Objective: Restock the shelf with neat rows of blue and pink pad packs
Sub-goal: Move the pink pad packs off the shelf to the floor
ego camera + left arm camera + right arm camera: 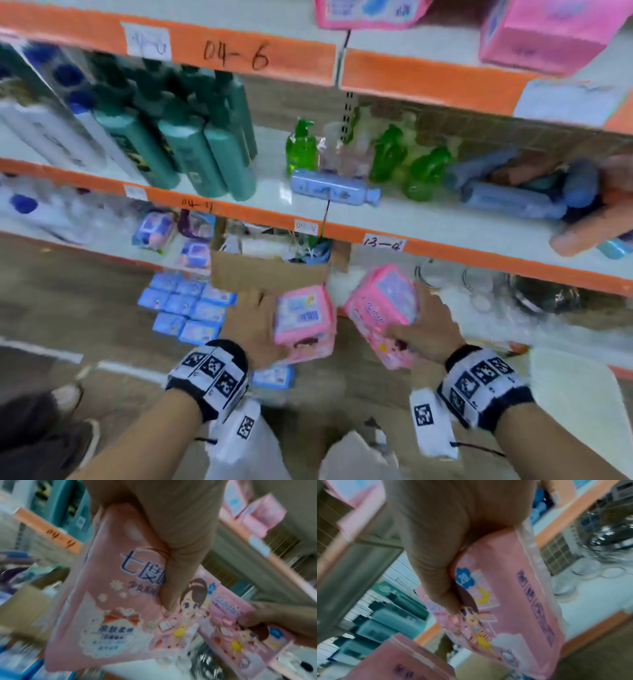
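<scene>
two pink pad packs held up in front of the shelving, one per hand: left hand [255, 318] wrapped round the left pink pack [305, 323], thumb across its printed face in the left wrist view; right hand [428, 329] clamped on the right pink pack [383, 308], tilted, thumb pressed over the cartoon girl in the right wrist view. blue pad packs [186, 310] already laid in rows just left of the left hand and a little beyond it, with a cardboard box [270, 270] directly past the fingers. likely trouble from here: soft, slick wrappers, so a pack could squirm out of a one-handed hold and drop to the floor; both packs close together, nearly touching, so a bump between them could knock one askew; tilted right pack likely to land crooked and spoil the row unless squared first; box edge ahead of the left hand apt to snag a corner; heavy motion blur, so exact landing spot hard to judge. readable writing: "04-6" handwritten on the upper orange shelf edge [236, 54] well above both hands, "13-4" on the lower edge [383, 244] just above the right hand; large blue chinese brand characters beginning "七度" on the left pack [137, 566]; "20" in a blue cloud badge on the right pack [464, 578]; remaining small print too blurred to read.
</scene>
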Available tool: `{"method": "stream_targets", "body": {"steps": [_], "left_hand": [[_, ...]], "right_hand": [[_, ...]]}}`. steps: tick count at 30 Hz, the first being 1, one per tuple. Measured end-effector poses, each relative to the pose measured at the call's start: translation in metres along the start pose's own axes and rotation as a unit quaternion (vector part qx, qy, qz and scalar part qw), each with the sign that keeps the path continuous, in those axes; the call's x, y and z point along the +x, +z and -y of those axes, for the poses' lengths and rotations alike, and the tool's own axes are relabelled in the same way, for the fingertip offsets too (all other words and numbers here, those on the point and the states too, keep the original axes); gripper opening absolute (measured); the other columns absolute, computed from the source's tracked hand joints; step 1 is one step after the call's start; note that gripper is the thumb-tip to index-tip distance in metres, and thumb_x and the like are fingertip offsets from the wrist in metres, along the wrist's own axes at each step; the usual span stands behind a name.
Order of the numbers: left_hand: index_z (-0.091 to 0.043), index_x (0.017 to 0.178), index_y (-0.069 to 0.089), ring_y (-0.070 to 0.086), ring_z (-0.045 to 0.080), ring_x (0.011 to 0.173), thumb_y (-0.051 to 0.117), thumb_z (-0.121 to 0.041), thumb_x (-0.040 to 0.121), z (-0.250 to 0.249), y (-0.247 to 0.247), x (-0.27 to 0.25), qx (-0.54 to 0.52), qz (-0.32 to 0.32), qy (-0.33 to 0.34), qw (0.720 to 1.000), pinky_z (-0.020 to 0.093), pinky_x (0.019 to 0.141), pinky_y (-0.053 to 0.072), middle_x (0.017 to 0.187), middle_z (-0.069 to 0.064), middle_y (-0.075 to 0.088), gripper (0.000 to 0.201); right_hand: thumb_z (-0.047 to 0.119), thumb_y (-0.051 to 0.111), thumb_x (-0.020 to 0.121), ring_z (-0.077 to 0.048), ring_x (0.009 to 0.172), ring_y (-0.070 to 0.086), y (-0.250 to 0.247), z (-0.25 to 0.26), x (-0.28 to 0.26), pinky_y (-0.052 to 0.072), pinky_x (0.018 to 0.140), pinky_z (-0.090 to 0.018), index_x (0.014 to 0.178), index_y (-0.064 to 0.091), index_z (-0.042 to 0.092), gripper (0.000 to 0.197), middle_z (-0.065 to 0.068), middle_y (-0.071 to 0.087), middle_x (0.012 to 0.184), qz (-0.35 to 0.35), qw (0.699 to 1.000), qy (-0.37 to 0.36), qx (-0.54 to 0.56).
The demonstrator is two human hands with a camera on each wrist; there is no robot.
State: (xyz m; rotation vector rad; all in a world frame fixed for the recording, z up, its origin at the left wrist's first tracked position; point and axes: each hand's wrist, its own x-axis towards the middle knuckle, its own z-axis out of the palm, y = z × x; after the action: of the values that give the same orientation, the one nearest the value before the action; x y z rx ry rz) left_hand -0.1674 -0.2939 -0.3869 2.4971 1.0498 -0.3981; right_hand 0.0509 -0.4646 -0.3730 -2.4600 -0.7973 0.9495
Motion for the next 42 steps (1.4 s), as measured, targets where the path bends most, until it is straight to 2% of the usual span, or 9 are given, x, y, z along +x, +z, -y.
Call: {"method": "stream_targets", "body": {"steps": [3,6,10,16,20,27,33,39,42], "left_hand": [[-0.013,0.147,0.005,0.026,0.025,0.132,0.071,-0.056,0.064,0.016,0.074,0.022,0.038,0.118,-0.005,0.992,0.039,0.105,0.033,0.142,0.006,0.024,0.115],[-0.013,0.147,0.011,0.027,0.027,0.132,0.071,-0.051,0.066,0.031,0.145,0.044,0.054,0.195,0.016,0.979,0.038,0.106,0.033,0.141,0.009,0.025,0.108],[-0.019,0.135,0.032,0.034,0.028,0.123,0.068,-0.055,0.065,0.051,0.256,0.085,0.042,0.212,0.064,0.974,0.037,0.100,0.034,0.128,0.006,0.035,0.087],[-0.016,0.138,0.027,0.029,0.028,0.126,0.069,-0.041,0.074,0.058,0.409,0.168,0.065,0.191,0.142,0.969,0.040,0.100,0.031,0.134,0.006,0.028,0.081],[-0.011,0.140,0.024,0.028,0.029,0.127,0.069,-0.028,0.074,0.060,0.481,0.219,0.101,0.158,0.193,0.963,0.041,0.098,0.031,0.138,0.007,0.029,0.082],[-0.010,0.145,0.020,0.030,0.032,0.129,0.062,-0.015,0.077,0.083,0.542,0.284,0.115,0.075,0.169,0.976,0.045,0.107,0.023,0.140,0.012,0.031,0.080],[-0.016,0.148,0.013,0.020,0.030,0.136,0.063,-0.023,0.082,0.099,0.566,0.302,0.102,0.055,0.138,0.984,0.046,0.115,0.008,0.145,0.011,0.025,0.083],[-0.020,0.147,0.012,0.016,0.029,0.138,0.059,-0.028,0.085,0.098,0.568,0.324,0.079,0.033,0.116,0.990,0.046,0.117,0.006,0.146,0.009,0.022,0.079],[-0.019,0.148,0.011,0.015,0.028,0.138,0.059,-0.030,0.085,0.100,0.567,0.324,0.112,0.040,0.130,0.984,0.047,0.117,0.007,0.146,0.008,0.021,0.079]], "right_hand": [[0.036,0.079,0.060,-0.031,0.110,0.052,0.052,-0.040,0.029,0.047,0.090,-0.041,0.128,0.036,0.008,0.085,-0.014,0.051,0.120,0.046,0.997,0.053,-0.027],[0.025,0.077,0.061,-0.027,0.102,0.056,0.114,-0.073,0.064,0.047,0.083,-0.035,0.116,0.050,0.005,0.064,-0.017,0.058,0.112,0.074,0.994,0.074,-0.007],[0.022,0.077,0.064,-0.031,0.118,0.047,0.215,-0.129,0.127,0.041,0.098,-0.048,0.125,0.047,0.007,0.070,-0.014,0.051,0.125,0.117,0.989,0.089,-0.009],[0.049,0.074,0.058,-0.031,0.115,0.043,0.328,-0.199,0.244,0.039,0.098,-0.047,0.128,0.040,0.015,0.085,-0.011,0.047,0.123,0.122,0.976,0.067,-0.169],[0.050,0.073,0.065,-0.032,0.128,0.031,0.377,-0.226,0.311,0.028,0.107,-0.047,0.141,0.026,0.016,0.095,-0.012,0.036,0.137,0.105,0.965,0.022,-0.238],[0.047,0.063,0.078,-0.031,0.131,0.030,0.431,-0.243,0.369,0.030,0.104,-0.043,0.144,0.022,0.020,0.082,-0.008,0.035,0.143,0.036,0.945,-0.049,-0.320],[0.037,0.058,0.087,-0.033,0.128,0.027,0.438,-0.255,0.389,0.029,0.104,-0.043,0.140,0.032,0.011,0.065,-0.013,0.028,0.145,0.087,0.916,-0.200,-0.337],[0.035,0.060,0.084,-0.030,0.125,0.030,0.447,-0.287,0.379,0.034,0.096,-0.040,0.135,0.034,0.014,0.061,-0.012,0.032,0.135,0.011,0.969,-0.086,-0.232],[0.034,0.063,0.082,-0.029,0.121,0.037,0.453,-0.297,0.375,0.034,0.095,-0.032,0.137,0.029,0.012,0.068,-0.011,0.031,0.137,0.047,0.989,-0.038,-0.138]]}}
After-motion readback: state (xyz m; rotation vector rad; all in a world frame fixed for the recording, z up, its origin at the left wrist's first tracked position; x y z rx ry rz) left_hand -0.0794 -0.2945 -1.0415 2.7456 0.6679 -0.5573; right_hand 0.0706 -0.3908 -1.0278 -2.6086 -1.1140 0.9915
